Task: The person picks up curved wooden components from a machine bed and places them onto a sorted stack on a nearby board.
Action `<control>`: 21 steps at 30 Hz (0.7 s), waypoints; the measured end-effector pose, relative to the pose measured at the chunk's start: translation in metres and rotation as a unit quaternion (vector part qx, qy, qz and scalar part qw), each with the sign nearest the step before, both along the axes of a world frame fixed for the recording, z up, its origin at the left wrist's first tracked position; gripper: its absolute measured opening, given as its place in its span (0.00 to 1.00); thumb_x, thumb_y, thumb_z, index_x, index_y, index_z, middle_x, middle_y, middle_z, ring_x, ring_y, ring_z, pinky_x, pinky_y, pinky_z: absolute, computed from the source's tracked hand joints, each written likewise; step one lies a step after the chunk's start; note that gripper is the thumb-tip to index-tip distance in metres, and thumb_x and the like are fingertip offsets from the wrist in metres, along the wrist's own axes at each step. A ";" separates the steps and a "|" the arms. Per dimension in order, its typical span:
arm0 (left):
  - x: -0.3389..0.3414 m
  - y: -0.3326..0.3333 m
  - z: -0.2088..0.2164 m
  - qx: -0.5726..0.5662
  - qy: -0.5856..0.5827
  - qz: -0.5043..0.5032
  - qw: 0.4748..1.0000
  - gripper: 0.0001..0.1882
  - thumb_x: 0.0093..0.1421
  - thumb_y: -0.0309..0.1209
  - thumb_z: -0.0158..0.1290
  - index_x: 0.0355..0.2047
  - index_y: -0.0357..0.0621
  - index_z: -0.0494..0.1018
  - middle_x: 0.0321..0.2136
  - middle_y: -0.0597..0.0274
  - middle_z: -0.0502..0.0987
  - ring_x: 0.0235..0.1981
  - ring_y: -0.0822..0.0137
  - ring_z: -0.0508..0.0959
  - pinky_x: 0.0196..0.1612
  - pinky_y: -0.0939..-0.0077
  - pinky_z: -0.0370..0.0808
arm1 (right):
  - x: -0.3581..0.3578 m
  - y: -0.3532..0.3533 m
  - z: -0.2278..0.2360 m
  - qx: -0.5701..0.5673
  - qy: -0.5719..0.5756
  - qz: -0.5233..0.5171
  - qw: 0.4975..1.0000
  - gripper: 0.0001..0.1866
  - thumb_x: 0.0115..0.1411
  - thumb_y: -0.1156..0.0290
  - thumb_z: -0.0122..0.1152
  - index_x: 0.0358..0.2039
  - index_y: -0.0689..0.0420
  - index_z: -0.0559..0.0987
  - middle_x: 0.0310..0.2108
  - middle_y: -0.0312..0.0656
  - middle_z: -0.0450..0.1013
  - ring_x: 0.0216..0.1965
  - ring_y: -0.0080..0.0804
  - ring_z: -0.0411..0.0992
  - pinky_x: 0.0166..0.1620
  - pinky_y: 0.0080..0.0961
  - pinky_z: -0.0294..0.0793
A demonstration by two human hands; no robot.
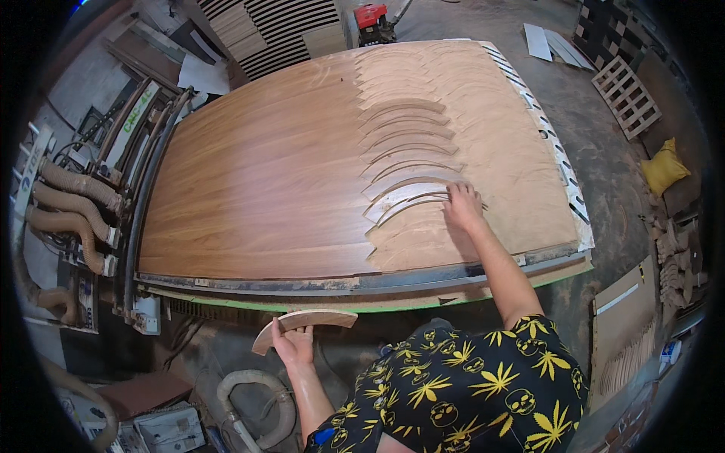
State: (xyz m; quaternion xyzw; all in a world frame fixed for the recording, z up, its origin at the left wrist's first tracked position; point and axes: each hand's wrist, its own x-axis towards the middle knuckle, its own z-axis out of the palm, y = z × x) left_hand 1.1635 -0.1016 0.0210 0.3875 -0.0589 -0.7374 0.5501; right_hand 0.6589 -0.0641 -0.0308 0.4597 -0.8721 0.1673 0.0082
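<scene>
My left hand (pixel 293 344) grips a curved wooden piece (pixel 325 318) in front of the table's near edge, with the thumb over its near face. Reaching across the big wood-grain panel (pixel 249 181), my right hand (pixel 462 207) has its fingers closed at the right end of a cut curved piece (pixel 404 196). Farther back on the panel, several more arc-shaped pieces (pixel 408 140) lie in a row, one behind another. Tan sawdust (pixel 513 166) coats the panel's right part, and the cut edge beside the arcs is jagged.
A machine gantry (pixel 124 143) with ribbed hoses (pixel 72 211) stands left of the table. Stacked boards (pixel 272 34) and a red machine (pixel 371 16) are behind it. To the right are a pallet (pixel 627 97) and a yellow bag (pixel 664 167). A coiled hose (pixel 283 423) lies below.
</scene>
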 end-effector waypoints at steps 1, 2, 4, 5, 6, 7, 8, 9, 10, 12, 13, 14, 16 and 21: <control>0.002 -0.002 -0.003 0.000 0.005 -0.003 1.000 0.11 0.67 0.42 0.50 0.44 0.53 0.71 0.52 0.57 0.71 0.61 0.53 0.65 0.66 0.43 0.56 | -0.001 0.001 -0.003 0.001 0.007 0.001 1.000 0.24 0.56 0.65 0.63 0.53 0.54 0.73 0.54 0.46 0.69 0.58 0.46 0.65 0.58 0.47 0.66; 0.001 -0.004 -0.003 -0.002 0.012 -0.006 1.000 0.10 0.67 0.42 0.50 0.43 0.53 0.72 0.52 0.56 0.71 0.61 0.53 0.65 0.66 0.43 0.56 | -0.003 0.000 -0.006 0.000 0.017 0.002 1.000 0.24 0.56 0.65 0.63 0.53 0.53 0.73 0.54 0.45 0.69 0.57 0.46 0.66 0.58 0.46 0.66; -0.002 -0.008 0.000 -0.001 0.009 -0.013 1.000 0.09 0.66 0.41 0.51 0.40 0.53 0.73 0.52 0.56 0.71 0.61 0.53 0.65 0.66 0.44 0.56 | -0.009 -0.001 -0.015 0.005 0.021 -0.004 1.000 0.22 0.55 0.66 0.64 0.51 0.53 0.74 0.52 0.45 0.71 0.56 0.46 0.66 0.57 0.45 0.66; -0.007 -0.009 0.005 -0.001 0.005 -0.016 1.000 0.09 0.66 0.41 0.51 0.40 0.52 0.73 0.52 0.56 0.71 0.61 0.54 0.65 0.66 0.44 0.56 | -0.011 -0.002 -0.017 0.011 0.017 -0.010 1.000 0.20 0.55 0.67 0.64 0.49 0.53 0.75 0.51 0.45 0.71 0.56 0.46 0.67 0.57 0.45 0.66; -0.009 -0.009 0.008 -0.001 0.001 -0.020 1.000 0.09 0.66 0.40 0.51 0.40 0.52 0.72 0.52 0.56 0.71 0.61 0.54 0.65 0.66 0.44 0.56 | -0.012 -0.003 -0.020 0.017 0.012 -0.016 1.000 0.19 0.55 0.68 0.64 0.48 0.53 0.76 0.50 0.45 0.72 0.55 0.46 0.68 0.56 0.46 0.66; -0.008 -0.010 0.007 0.003 -0.004 -0.022 1.000 0.10 0.66 0.41 0.51 0.42 0.51 0.71 0.53 0.57 0.71 0.60 0.54 0.66 0.66 0.43 0.55 | -0.013 -0.001 -0.023 0.007 0.000 -0.008 1.000 0.17 0.55 0.68 0.64 0.46 0.53 0.77 0.49 0.45 0.72 0.54 0.46 0.68 0.56 0.45 0.67; -0.007 -0.012 0.006 0.006 -0.008 -0.023 1.000 0.12 0.66 0.41 0.51 0.43 0.50 0.71 0.53 0.59 0.71 0.59 0.54 0.66 0.66 0.43 0.54 | -0.009 0.001 -0.019 -0.005 -0.011 0.001 1.000 0.16 0.55 0.69 0.63 0.45 0.52 0.77 0.48 0.45 0.72 0.53 0.47 0.69 0.55 0.45 0.68; -0.006 -0.015 0.004 0.008 -0.011 -0.023 1.000 0.13 0.66 0.42 0.51 0.45 0.49 0.70 0.54 0.60 0.70 0.59 0.55 0.66 0.66 0.42 0.54 | -0.006 0.002 -0.016 -0.017 -0.023 0.009 1.000 0.14 0.55 0.70 0.63 0.43 0.52 0.78 0.47 0.45 0.73 0.52 0.47 0.69 0.54 0.44 0.68; -0.002 -0.016 0.001 0.011 -0.005 -0.019 1.000 0.13 0.65 0.42 0.51 0.44 0.49 0.70 0.52 0.61 0.70 0.57 0.56 0.67 0.65 0.42 0.55 | -0.003 0.001 -0.015 -0.042 -0.040 0.033 0.998 0.14 0.55 0.70 0.63 0.43 0.51 0.78 0.46 0.45 0.73 0.52 0.47 0.69 0.53 0.44 0.69; -0.002 -0.015 0.000 0.021 0.007 -0.017 1.000 0.13 0.65 0.42 0.52 0.43 0.49 0.69 0.48 0.64 0.71 0.53 0.58 0.69 0.63 0.42 0.58 | 0.003 0.002 -0.011 -0.088 -0.073 0.075 0.991 0.13 0.55 0.70 0.62 0.42 0.50 0.79 0.46 0.45 0.73 0.50 0.48 0.70 0.52 0.42 0.70; -0.003 -0.011 0.001 0.011 -0.016 -0.014 1.000 0.13 0.65 0.42 0.52 0.42 0.48 0.69 0.43 0.66 0.70 0.48 0.61 0.70 0.61 0.44 0.61 | 0.006 -0.002 -0.009 -0.081 -0.065 0.091 0.990 0.13 0.55 0.71 0.62 0.43 0.50 0.79 0.46 0.45 0.72 0.50 0.47 0.70 0.51 0.40 0.71; 0.000 -0.010 -0.001 0.014 -0.018 -0.012 1.000 0.13 0.64 0.42 0.52 0.42 0.48 0.69 0.43 0.66 0.70 0.49 0.61 0.70 0.61 0.44 0.61 | 0.012 -0.008 -0.006 -0.090 -0.063 0.099 0.989 0.13 0.55 0.70 0.62 0.43 0.50 0.79 0.45 0.45 0.72 0.50 0.47 0.69 0.51 0.40 0.71; 0.008 -0.008 -0.008 0.017 -0.022 -0.011 1.000 0.13 0.64 0.41 0.53 0.42 0.48 0.69 0.42 0.65 0.70 0.49 0.61 0.70 0.60 0.44 0.62 | 0.023 -0.021 -0.007 -0.111 -0.060 0.114 0.985 0.14 0.55 0.69 0.62 0.43 0.49 0.79 0.45 0.45 0.72 0.51 0.47 0.69 0.52 0.41 0.70; 0.010 0.003 -0.007 0.022 -0.031 -0.005 0.999 0.10 0.64 0.41 0.52 0.37 0.50 0.71 0.38 0.67 0.72 0.48 0.60 0.72 0.60 0.44 0.64 | 0.046 -0.039 -0.016 -0.054 0.000 0.103 0.993 0.21 0.52 0.66 0.66 0.48 0.52 0.77 0.53 0.41 0.68 0.57 0.41 0.64 0.55 0.46 0.65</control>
